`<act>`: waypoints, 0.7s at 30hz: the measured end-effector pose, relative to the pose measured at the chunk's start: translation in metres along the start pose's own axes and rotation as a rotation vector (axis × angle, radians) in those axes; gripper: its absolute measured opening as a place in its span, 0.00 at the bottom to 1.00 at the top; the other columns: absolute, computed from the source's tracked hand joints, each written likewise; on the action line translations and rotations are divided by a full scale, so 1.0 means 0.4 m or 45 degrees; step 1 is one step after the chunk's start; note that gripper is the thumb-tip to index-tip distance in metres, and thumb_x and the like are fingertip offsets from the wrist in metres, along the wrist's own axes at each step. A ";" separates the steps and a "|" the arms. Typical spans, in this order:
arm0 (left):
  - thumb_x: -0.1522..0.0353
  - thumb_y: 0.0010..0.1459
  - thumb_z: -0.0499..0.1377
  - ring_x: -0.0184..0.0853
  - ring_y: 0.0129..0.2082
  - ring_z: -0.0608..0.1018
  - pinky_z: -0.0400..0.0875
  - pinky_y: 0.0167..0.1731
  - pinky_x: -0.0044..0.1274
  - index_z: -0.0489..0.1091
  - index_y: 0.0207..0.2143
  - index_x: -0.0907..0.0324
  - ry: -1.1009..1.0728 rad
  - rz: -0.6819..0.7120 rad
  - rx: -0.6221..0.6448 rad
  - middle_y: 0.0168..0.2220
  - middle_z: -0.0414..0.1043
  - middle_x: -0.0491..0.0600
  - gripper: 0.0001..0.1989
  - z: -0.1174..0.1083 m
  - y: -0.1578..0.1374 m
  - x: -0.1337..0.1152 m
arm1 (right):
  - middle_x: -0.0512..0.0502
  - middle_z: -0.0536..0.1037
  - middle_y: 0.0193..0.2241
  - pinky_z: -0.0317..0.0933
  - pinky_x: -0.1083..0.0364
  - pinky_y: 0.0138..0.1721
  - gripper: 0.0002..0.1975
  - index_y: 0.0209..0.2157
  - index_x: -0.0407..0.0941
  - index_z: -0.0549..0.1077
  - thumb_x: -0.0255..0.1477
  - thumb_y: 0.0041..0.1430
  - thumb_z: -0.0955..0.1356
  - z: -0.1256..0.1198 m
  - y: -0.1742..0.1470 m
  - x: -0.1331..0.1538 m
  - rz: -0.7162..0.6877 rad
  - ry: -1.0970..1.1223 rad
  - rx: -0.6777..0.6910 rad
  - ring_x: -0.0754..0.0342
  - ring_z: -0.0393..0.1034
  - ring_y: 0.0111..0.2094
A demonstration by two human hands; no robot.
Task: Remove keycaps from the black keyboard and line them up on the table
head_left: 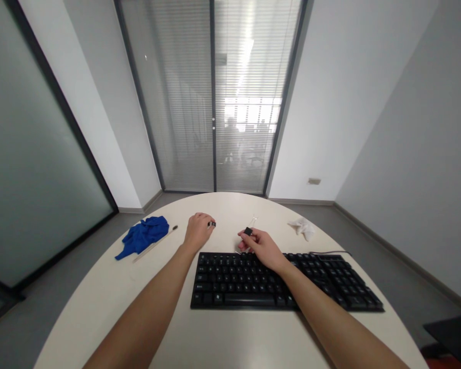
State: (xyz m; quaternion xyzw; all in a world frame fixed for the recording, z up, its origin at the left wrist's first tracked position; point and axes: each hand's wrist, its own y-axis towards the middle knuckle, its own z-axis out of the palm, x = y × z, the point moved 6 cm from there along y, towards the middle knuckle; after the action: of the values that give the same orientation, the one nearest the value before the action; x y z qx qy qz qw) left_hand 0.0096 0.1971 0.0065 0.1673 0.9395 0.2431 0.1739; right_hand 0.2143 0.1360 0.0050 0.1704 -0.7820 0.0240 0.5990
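Observation:
A black keyboard [249, 299] lies on the table in front of me, partly covered by my right forearm. Just above its top edge, my right hand [262, 247] pinches a small black keycap [248, 231] between thumb and fingers. Thin wire [254, 221], looking like part of a wire keycap puller, shows just beyond that hand; whether the hand holds it I cannot tell. Farther left, my left hand [198, 231] is curled low over the table, its fingertips closed on another small black piece [211, 224] that looks like a keycap.
On the left of the round white table [111, 302] are a crumpled blue cloth [146, 233] and a thin wooden-handled brush [155, 244]. A crumpled white tissue [303, 227] lies at the right. The keyboard's cable [330, 251] runs along its upper right edge.

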 end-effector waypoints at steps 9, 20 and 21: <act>0.69 0.56 0.61 0.43 0.47 0.72 0.63 0.49 0.33 0.75 0.39 0.55 0.014 -0.036 0.004 0.44 0.76 0.49 0.07 0.005 0.000 0.013 | 0.45 0.80 0.28 0.64 0.56 0.30 0.23 0.40 0.41 0.73 0.48 0.59 0.65 0.001 -0.002 0.006 0.002 -0.010 0.010 0.54 0.73 0.28; 0.68 0.57 0.61 0.43 0.47 0.72 0.63 0.48 0.34 0.76 0.38 0.53 0.044 -0.085 0.015 0.44 0.76 0.49 0.06 0.007 0.000 0.019 | 0.45 0.80 0.28 0.65 0.56 0.30 0.24 0.40 0.42 0.73 0.49 0.58 0.65 0.000 0.001 -0.001 -0.003 -0.023 0.009 0.53 0.74 0.28; 0.68 0.57 0.61 0.43 0.46 0.72 0.63 0.48 0.34 0.76 0.38 0.53 0.045 -0.087 0.013 0.43 0.76 0.49 0.06 0.007 -0.001 0.019 | 0.45 0.80 0.28 0.65 0.56 0.30 0.24 0.40 0.42 0.73 0.49 0.58 0.65 0.000 0.001 -0.002 -0.004 -0.023 0.010 0.53 0.74 0.28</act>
State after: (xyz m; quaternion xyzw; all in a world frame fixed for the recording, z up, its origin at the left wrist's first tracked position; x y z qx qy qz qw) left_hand 0.0039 0.2011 0.0022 0.1318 0.9488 0.2351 0.1644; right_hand 0.2142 0.1366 0.0043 0.1742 -0.7869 0.0245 0.5915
